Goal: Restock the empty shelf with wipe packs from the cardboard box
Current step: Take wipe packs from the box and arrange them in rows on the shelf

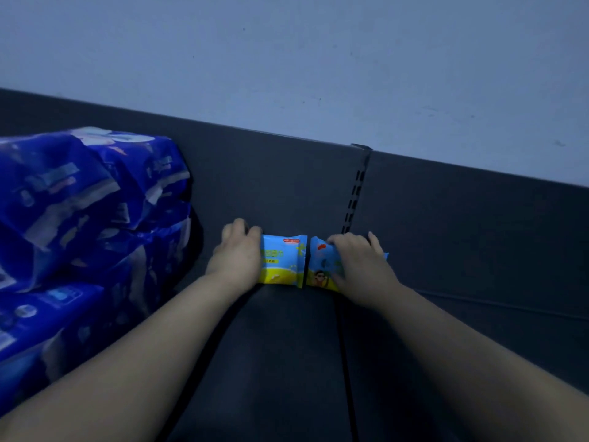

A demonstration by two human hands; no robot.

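Two small blue-and-yellow wipe packs stand side by side on the dark shelf point(280, 346), close to its back panel. My left hand point(237, 253) grips the left end of the left wipe pack point(282, 264). My right hand point(360, 263) lies over the right wipe pack point(320, 266) with fingers curled round its top edge. The two packs touch at their crimped ends. The cardboard box is out of view.
Large blue plastic-wrapped bundles point(83, 218) are stacked on the shelf at the left, close to my left forearm. A slotted metal upright point(355, 193) splits the dark back panel point(462, 218) behind the packs. A pale wall point(287, 59) rises above.
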